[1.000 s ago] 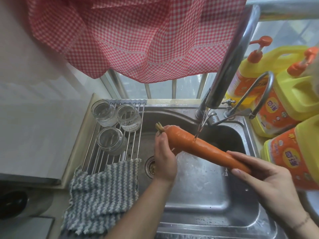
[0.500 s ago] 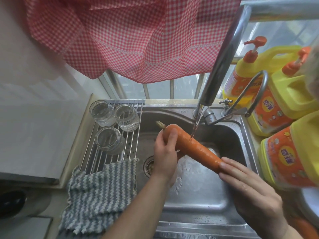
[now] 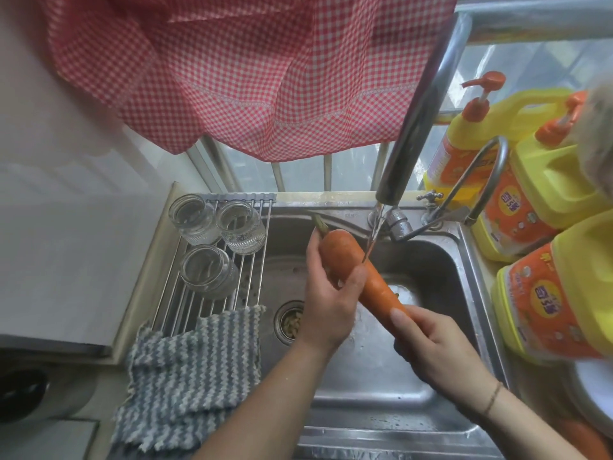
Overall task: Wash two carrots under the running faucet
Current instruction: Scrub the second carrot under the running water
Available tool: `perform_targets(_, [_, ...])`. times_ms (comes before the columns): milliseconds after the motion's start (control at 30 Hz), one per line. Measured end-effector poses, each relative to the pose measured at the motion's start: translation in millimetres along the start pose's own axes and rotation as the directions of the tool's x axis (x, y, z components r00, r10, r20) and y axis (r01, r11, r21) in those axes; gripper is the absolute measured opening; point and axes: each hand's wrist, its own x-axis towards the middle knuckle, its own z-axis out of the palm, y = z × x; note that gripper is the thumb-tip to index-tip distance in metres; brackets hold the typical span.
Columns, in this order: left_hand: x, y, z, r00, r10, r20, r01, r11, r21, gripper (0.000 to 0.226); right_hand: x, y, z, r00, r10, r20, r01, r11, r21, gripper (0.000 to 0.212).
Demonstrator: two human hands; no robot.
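Note:
A large orange carrot (image 3: 345, 257) is held slanted over the steel sink (image 3: 441, 270), its stem end up and to the left. A thin stream from the chrome faucet (image 3: 411, 134) lands on its thick upper part. My left hand (image 3: 328, 303) wraps around the thick end, thumb across the carrot's middle. My right hand (image 3: 434, 346) grips the narrow tip end lower right. A second carrot (image 3: 578, 438) shows partly as an orange shape at the bottom right corner, by a white plate.
Three glass jars (image 3: 212, 250) stand on a wire rack (image 3: 255, 277) over the sink's left side, with a striped grey cloth (image 3: 185, 376) draped below. Yellow detergent bottles (image 3: 550, 310) crowd the right counter. A red checked curtain (image 3: 252, 71) hangs above. The drain (image 3: 290, 322) lies left of my hands.
My left thumb has come across the carrot's front. My right hand slid up the narrow end and closed around it. The carrot now tilts more steeply.

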Motion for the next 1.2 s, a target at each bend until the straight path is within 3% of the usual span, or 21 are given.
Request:
perform_targets(100, [2,7,12,0.979,0.113,-0.169,-0.091,0.987,0.132,0.068,-9,4,20,0.997,-0.025,-0.077,0.030,0.998,0.063,0.045])
perform_targets(167, [8,2,18,0.946,0.096,-0.309,-0.054,0.989,0.140,0.042,-14,9,28,0.989,-0.047,-0.140,0.048,0.999,0.000,0.045])
perform_targets(267, [16,-5,22,0.897,-0.114,-0.427,0.099,0.994,-0.055,0.014,-18,16,33,0.985,-0.058,-0.165,0.039,0.993,-0.112,0.043])
perform_targets(367, [15,-14,20,0.842,-0.237,-0.484,0.202,0.971,-0.124,0.024,-19,18,35,0.994,0.002,-0.106,-0.011,0.996,-0.084,0.039])
perform_targets(433, [7,-19,20,0.883,-0.212,-0.418,0.171,0.976,-0.135,0.025,-18,16,35,0.996,0.066,-0.055,-0.064,0.997,0.034,0.037])
perform_targets(500, [-3,-22,14,0.949,-0.174,-0.263,0.161,0.984,-0.072,0.031,-19,16,32,0.988,0.151,-0.024,-0.146,0.976,0.159,0.037])
perform_targets(633, [-10,-28,1,0.993,-0.112,0.034,0.114,0.990,-0.079,0.052,-23,21,31,0.983,0.172,-0.066,-0.155,0.966,0.209,0.035])
perform_targets(700, [-8,-28,7,0.998,-0.064,0.027,0.064,0.998,0.011,0.048,-26,25,34,0.987,0.072,-0.145,-0.058,0.994,0.096,0.039])
perform_targets(767, [-2,-28,17,0.988,-0.116,-0.105,0.115,0.993,-0.020,0.032,-28,32,35,0.965,-0.080,-0.251,0.038,0.985,-0.170,0.038])
perform_targets(833, [6,-23,27,0.933,-0.302,-0.195,0.264,0.944,-0.196,0.021,-25,38,33,0.925,-0.223,-0.308,0.050,0.875,-0.482,0.043])
perform_targets(933, [18,-18,32,0.755,-0.633,-0.170,0.486,0.715,-0.502,0.040,-16,44,28,0.859,-0.424,-0.288,0.073,0.656,-0.751,0.049])
perform_targets(1000, [17,-17,33,0.751,-0.638,-0.169,0.477,0.702,-0.529,0.051,-15,37,25,0.880,-0.396,-0.263,0.138,0.743,-0.655,0.036])
perform_targets(1067, [11,-14,33,0.810,-0.553,-0.196,0.392,0.758,-0.521,0.052,-16,24,28,0.966,-0.153,-0.209,0.084,0.948,-0.306,0.026])
perform_targets(1100, [10,-15,32,0.841,-0.511,-0.176,0.363,0.775,-0.517,0.052,-14,21,30,0.994,0.004,-0.108,-0.013,0.996,-0.086,0.025])
perform_targets(1133, [9,-16,31,0.872,-0.467,-0.146,0.339,0.792,-0.508,0.051,-13,17,31,0.990,0.141,-0.016,-0.140,0.987,0.077,0.031])
perform_targets(1200, [6,-15,27,0.917,-0.392,-0.081,0.310,0.823,-0.477,0.047,-8,13,30,0.979,0.200,-0.025,-0.195,0.972,0.133,0.044])
